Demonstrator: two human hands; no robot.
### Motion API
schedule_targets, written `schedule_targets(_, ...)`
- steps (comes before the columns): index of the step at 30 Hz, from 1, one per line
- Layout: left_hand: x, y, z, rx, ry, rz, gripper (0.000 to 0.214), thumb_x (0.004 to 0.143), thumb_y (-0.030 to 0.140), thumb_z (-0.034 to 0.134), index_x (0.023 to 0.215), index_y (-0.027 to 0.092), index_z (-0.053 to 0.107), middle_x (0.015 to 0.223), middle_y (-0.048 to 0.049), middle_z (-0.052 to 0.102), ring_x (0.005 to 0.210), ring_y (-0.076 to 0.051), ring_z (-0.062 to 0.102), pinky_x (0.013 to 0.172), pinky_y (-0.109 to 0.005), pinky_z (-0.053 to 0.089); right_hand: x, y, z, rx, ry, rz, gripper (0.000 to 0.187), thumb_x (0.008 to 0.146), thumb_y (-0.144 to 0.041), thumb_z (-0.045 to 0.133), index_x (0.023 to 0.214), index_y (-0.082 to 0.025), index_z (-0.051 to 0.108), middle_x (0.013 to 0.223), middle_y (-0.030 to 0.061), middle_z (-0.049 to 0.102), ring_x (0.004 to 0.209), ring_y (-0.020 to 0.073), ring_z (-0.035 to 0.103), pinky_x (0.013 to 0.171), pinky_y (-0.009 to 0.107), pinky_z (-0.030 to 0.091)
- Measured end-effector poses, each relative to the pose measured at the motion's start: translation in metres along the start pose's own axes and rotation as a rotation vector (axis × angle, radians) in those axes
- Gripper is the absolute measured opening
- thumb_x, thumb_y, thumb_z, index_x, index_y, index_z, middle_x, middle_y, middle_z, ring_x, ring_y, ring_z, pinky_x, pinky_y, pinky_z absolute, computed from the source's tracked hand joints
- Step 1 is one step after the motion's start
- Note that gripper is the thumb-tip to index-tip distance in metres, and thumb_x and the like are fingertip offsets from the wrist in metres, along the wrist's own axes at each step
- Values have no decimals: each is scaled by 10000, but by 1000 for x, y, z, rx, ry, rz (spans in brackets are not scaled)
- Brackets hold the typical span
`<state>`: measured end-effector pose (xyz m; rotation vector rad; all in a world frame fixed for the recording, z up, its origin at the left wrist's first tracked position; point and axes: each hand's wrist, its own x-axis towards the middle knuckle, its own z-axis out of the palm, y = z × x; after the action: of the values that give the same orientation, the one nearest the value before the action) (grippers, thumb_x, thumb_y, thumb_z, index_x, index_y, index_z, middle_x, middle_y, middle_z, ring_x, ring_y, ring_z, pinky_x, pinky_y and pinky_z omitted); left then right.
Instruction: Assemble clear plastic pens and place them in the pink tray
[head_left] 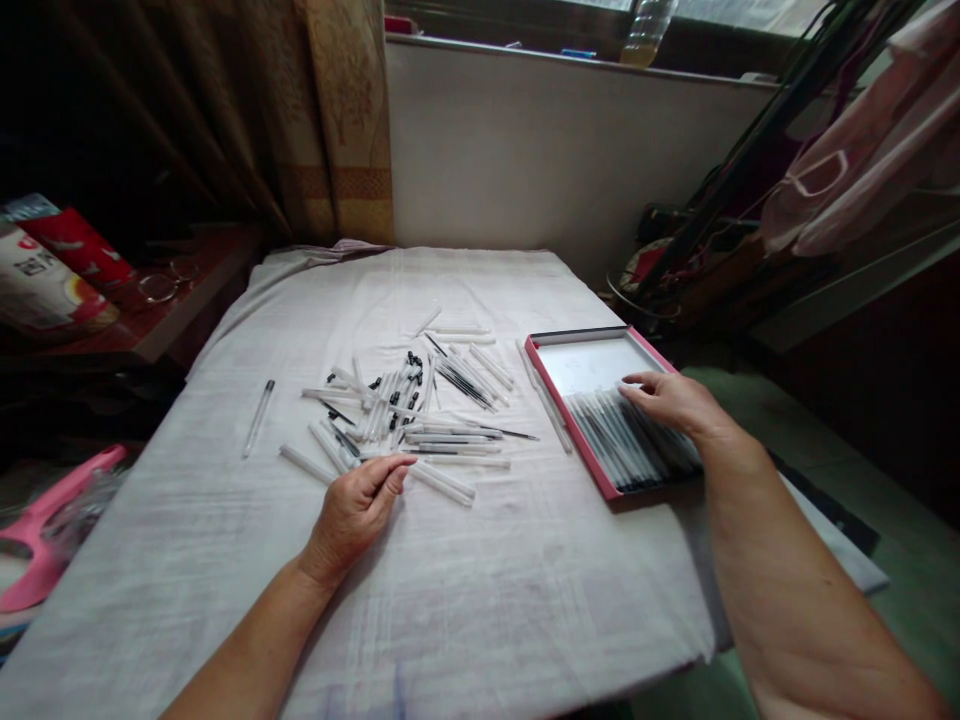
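My right hand [667,398] reaches over a red-rimmed box [598,470], thumb and fingers pinched at the pale end of a pen. Clear pens with dark tips [626,440] lie side by side in the lower part of this box. On the left, my left hand [365,508] rests low over the cloth with its fingers pressed together; what they hold, if anything, is hidden. Just beyond it spreads a loose pile of clear pen barrels [442,480], thin dark refills [463,382] and small black caps [395,398]. One capped pen [259,420] lies apart at the left.
A pale cloth [465,590] covers the table. Two clear barrels [551,410] lie along the box's left side. Left of the table are a brown side table [161,320] with a jar [45,285] and a pink-handled object [52,530]. Pink fabric [862,160] hangs at the right.
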<state>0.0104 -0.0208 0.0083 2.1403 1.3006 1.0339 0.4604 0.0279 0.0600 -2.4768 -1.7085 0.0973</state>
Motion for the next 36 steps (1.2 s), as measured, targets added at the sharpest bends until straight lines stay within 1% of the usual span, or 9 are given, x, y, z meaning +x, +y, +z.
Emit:
schedule_targets(4, 1, 3, -1, -27, 25, -18, 285, 928, 358, 493, 999, 196, 717, 817, -31, 746, 656, -132, 680, 647, -216, 550, -12, -22, -15, -7, 115, 11, 400, 815, -445, 564, 1064, -201, 759, 855, 102, 764, 787, 267, 692, 654, 327, 477)
schedule_targets(7, 1, 5, -3, -70, 51, -35, 275, 928, 356, 498, 967, 181, 706, 738, -19, 712, 595, -116, 653, 592, -198, 529, -24, -61, -18, 164, 182, -160, 330, 862, -381, 521, 1002, -208, 764, 911, 91, 763, 835, 235, 687, 724, 307, 476)
schedule_targets(11, 2, 4, -9, -67, 87, -41, 290, 923, 382, 503, 830, 180, 688, 627, -2, 653, 532, -106, 611, 511, -180, 480, -47, -128, 2, 283, 26, -451, 250, 878, -330, 542, 939, -222, 759, 925, 60, 753, 824, 189, 670, 736, 270, 459)
schedule_targets(14, 2, 0, -13, -59, 100, -44, 350, 925, 422, 493, 745, 178, 669, 582, 0, 623, 517, -109, 599, 481, -178, 455, -68, -166, 23, 218, -90, -561, 228, 889, -332, 557, 929, -233, 758, 930, 45, 740, 772, 164, 656, 693, 255, 436)
schedule_targets(16, 2, -2, -15, -63, 109, -54, 368, 936, 426, 475, 751, 177, 673, 585, -3, 623, 518, -111, 599, 482, -183, 455, -79, -179, 31, 134, -117, -598, 234, 900, -335, 545, 935, -243, 757, 953, 45, 728, 787, 166, 655, 678, 253, 424)
schedule_targets(22, 2, -2, -12, -44, 93, -27, 382, 943, 442, 459, 772, 182, 681, 610, -5, 639, 539, -117, 611, 509, -193, 465, -91, -183, 34, -16, -136, -607, 236, 898, -349, 544, 987, -247, 737, 1021, 60, 694, 864, 189, 657, 661, 260, 413)
schedule_targets(29, 2, -2, -9, -4, 66, 26, 349, 952, 386, 464, 786, 182, 695, 688, -26, 703, 617, -128, 660, 597, -204, 501, -92, -179, 38, 4, -116, -625, 210, 910, -370, 552, 953, -227, 700, 1003, 60, 687, 854, 191, 649, 641, 267, 390)
schedule_targets(34, 1, -4, -4, -23, 128, 29, 227, 911, 332, 567, 995, 194, 727, 936, -64, 750, 875, -174, 696, 814, -264, 529, -97, -182, 39, 125, -61, -718, 249, 976, -348, 458, 996, -215, 667, 980, 65, 708, 853, 184, 650, 663, 262, 381)
schedule_targets(36, 2, -2, -2, -73, 126, -19, 251, 905, 329, 580, 1075, 201, 714, 956, -65, 735, 878, -171, 680, 802, -269, 530, -103, -187, 41, 205, -70, -797, 232, 983, -325, 451, 1002, -202, 647, 930, 64, 719, 825, 176, 651, 673, 256, 383)
